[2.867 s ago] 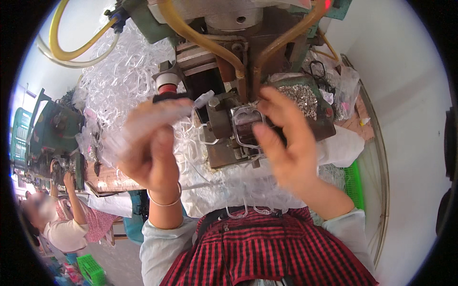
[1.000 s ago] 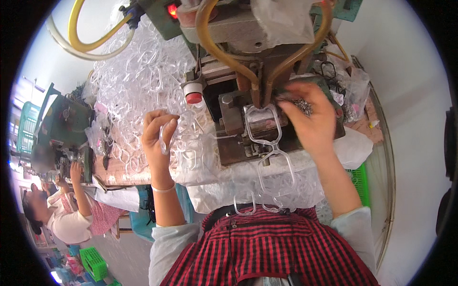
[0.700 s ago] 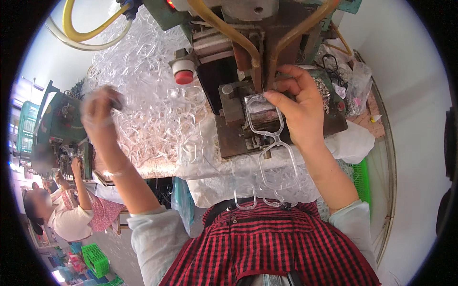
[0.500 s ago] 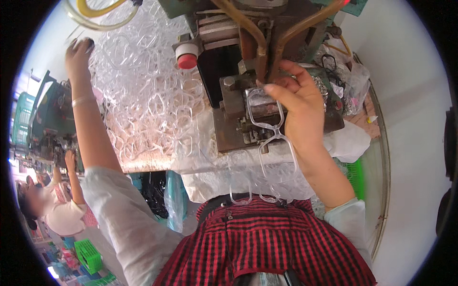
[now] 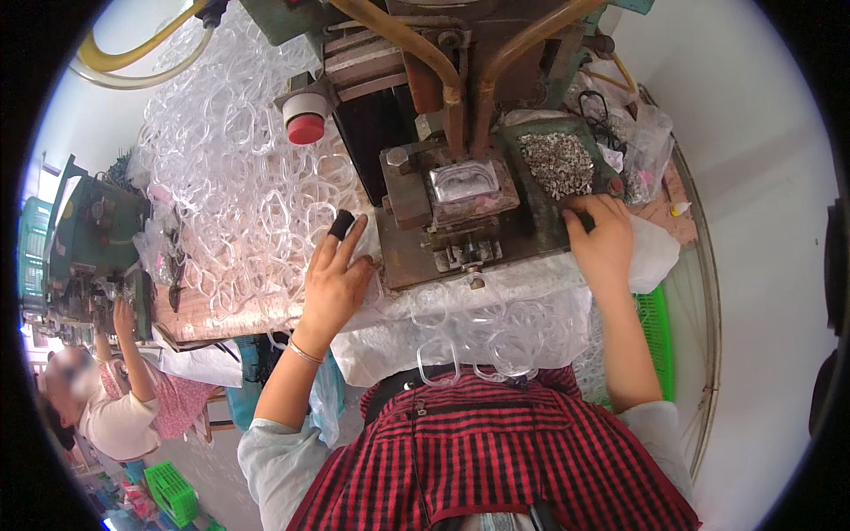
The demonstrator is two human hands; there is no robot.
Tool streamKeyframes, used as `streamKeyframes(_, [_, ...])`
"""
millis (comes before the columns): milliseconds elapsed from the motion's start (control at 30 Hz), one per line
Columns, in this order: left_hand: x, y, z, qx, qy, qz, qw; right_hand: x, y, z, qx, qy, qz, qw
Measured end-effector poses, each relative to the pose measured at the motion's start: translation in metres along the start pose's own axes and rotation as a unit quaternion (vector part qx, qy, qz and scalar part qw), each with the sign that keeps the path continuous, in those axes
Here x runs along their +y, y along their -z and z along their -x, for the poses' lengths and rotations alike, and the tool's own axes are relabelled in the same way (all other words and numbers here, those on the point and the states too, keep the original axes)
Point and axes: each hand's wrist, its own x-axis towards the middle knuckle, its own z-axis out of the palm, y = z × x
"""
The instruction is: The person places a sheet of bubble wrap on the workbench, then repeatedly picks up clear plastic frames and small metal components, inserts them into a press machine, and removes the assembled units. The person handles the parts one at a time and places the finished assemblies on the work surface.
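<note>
My left hand (image 5: 335,281), with a black cover on one fingertip, hovers by the left side of the machine's base. Its fingers are apart and nothing shows in them. My right hand (image 5: 606,241) is at the near edge of a green tray (image 5: 547,228) of small metal pieces (image 5: 558,165). Thumb and forefinger come together there; whatever lies between them is too small to make out. Between my hands stands the machine (image 5: 449,221), with a shiny metal block (image 5: 466,180) below two brown tubes. No eyeglass frame lies on that block.
Clear plastic eyeglass frames (image 5: 257,186) cover the table to the left. Several more (image 5: 513,341) lie on white cloth at my lap. A red button (image 5: 305,129) juts from the machine. Green basket (image 5: 653,341) at right; another person (image 5: 119,403) works at far left.
My left hand has come back from the far left to beside the machine. My right hand has left the metal block for the tray, and the clear eyeglass frame is out of it.
</note>
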Motion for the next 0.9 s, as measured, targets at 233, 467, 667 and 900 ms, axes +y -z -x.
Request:
streamKeyframes(233, [0.054,0.069,-0.040,0.359,0.010,0.281,0.890,0.004,-0.016,-0.010,0.048,0.009,0.111,0.993])
streamKeyframes(467, [0.090,0.037,-0.101,0.300,-0.172,0.261,0.901,-0.007,-0.017,-0.007,0.071,0.005,0.069,0.995])
streamKeyframes(667, [0.086,0.055,-0.109,0.234,-0.195,0.267,0.914,0.024,-0.017,-0.033,0.128,-0.075,-0.116,0.982])
streamKeyframes(900, [0.078,0.050,-0.106,0.239,-0.240,0.333,0.880,0.028,-0.003,-0.026,0.055,-0.102,-0.155,0.981])
